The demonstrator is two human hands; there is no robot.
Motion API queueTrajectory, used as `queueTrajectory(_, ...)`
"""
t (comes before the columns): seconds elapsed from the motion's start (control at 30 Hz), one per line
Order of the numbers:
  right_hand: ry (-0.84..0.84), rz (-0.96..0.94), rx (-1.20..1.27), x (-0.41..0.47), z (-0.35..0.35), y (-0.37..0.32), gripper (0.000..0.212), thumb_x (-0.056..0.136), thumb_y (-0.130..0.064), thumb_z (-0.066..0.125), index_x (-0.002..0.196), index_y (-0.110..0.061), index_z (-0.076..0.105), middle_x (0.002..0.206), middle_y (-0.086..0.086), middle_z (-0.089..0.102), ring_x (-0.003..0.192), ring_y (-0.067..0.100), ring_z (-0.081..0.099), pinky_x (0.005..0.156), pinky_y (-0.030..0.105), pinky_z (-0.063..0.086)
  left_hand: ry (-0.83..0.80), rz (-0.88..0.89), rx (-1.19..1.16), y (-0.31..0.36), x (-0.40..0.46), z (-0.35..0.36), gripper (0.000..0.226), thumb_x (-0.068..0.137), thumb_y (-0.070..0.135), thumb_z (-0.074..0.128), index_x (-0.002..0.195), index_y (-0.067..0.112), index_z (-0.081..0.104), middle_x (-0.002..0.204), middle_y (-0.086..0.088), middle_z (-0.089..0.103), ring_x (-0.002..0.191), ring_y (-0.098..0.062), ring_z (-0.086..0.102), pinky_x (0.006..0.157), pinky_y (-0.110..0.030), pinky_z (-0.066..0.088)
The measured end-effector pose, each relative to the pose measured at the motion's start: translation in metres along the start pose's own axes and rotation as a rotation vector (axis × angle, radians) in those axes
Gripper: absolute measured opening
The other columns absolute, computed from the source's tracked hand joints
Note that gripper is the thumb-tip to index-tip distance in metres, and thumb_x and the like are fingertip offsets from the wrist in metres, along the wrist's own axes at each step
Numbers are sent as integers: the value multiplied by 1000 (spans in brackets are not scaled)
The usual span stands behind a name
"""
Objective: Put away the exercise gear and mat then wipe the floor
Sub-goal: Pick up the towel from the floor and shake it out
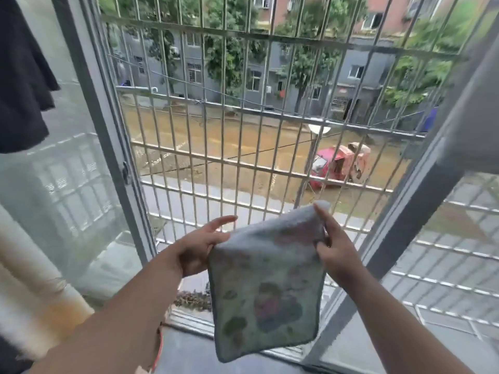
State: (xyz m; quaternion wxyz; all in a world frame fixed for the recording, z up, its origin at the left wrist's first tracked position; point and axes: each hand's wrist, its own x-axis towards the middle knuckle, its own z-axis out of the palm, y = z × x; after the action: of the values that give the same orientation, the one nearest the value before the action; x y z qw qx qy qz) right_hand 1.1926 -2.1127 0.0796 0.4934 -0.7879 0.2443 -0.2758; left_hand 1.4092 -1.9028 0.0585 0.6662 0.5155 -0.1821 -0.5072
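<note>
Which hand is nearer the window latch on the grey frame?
Left. The left hand is just right of and below the latch; the right hand grips the cloth's far corner, further right.

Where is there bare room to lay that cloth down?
The grey sill below the cloth, between both forearms, looks bare. Dry leaves crowd the window track, and the bars leave only narrow gaps.
</note>
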Motion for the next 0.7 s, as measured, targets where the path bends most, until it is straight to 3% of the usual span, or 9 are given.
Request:
queueTrajectory(0.07, 33, -5, -35, 37, 8, -3, 78, 72, -9, 52, 143, -42, 43, 111, -10, 67, 80, -7, 64, 68, 12, 47, -33, 79, 75, 35, 33, -11, 47, 88, -9, 58, 128, 14, 62, 127, -19, 64, 107, -38, 63, 79, -41, 60)
queueTrajectory(0.2, 147, -9, -92, 107, 16, 2, 84, 83, 11, 47, 146, -44, 39, 108, -9, 64, 78, -8, 60, 69, 11, 47, 18, 254, 256, 95, 99, -23, 58, 80, -12, 67, 131, 16, 61, 127, -13, 62, 98, -29, 68, 77, -31, 57)
queueTrajectory(0.3, 194, -9, -135, 150, 19, 3, 86, 83, 12, 49, 146, -45, 36, 84, -6, 57, 63, -5, 52, 62, 9, 41, 56, 335, 404, 128, 142, -32, 67, 75, -3, 73, 133, 28, 59, 115, -19, 65, 92, -30, 69, 76, -32, 57)
queueTrajectory(0.37, 186, -20, -172, 181, 20, 2, 90, 83, 11, 52, 146, -49, 30, 96, -5, 60, 73, -6, 55, 68, 11, 42, 99, 388, 499, 146, 167, -36, 71, 80, -4, 71, 134, 41, 56, 99, -23, 64, 85, -29, 69, 71, -29, 56)
queueTrajectory(0.43, 180, -40, -188, 213, 20, 2, 93, 83, 9, 53, 145, -55, 26, 112, -5, 60, 90, 0, 58, 77, 18, 44, 159, 473, 624, 163, 192, -38, 77, 82, -3, 68, 130, 55, 51, 90, -16, 60, 80, -22, 65, 66, -26, 56)
queueTrajectory(0.53, 181, -115, -221, 263, 15, 1, 97, 82, 9, 54, 148, -56, 21, 100, -10, 58, 77, -2, 55, 72, 24, 45, 228, 597, 707, 186, 227, -38, 82, 82, -2, 66, 136, 55, 45, 94, -8, 60, 81, -24, 60, 73, -46, 60)
queueTrajectory(0.57, 172, -148, -233, 278, 13, 1, 100, 81, 10, 54, 149, -56, 20, 106, -10, 57, 82, -2, 56, 75, 24, 46, 226, 645, 710, 193, 237, -37, 82, 82, -1, 66, 141, 51, 42, 101, -7, 62, 83, -27, 60, 78, -51, 58)
queueTrajectory(0.63, 163, -242, -234, 308, 7, -3, 106, 77, 15, 53, 150, -55, 19, 136, -14, 51, 116, 4, 55, 94, 28, 48, 206, 746, 719, 211, 259, -35, 84, 83, -5, 63, 147, 43, 37, 126, -6, 60, 95, -26, 65, 83, -54, 57)
queueTrajectory(0.7, 174, -342, -217, 339, -1, -10, 110, 73, 20, 52, 152, -50, 19, 157, -17, 30, 143, 4, 32, 116, 36, 35, 200, 838, 777, 233, 278, -30, 86, 84, -13, 59, 151, 34, 33, 147, 6, 45, 117, -16, 60, 92, -46, 56)
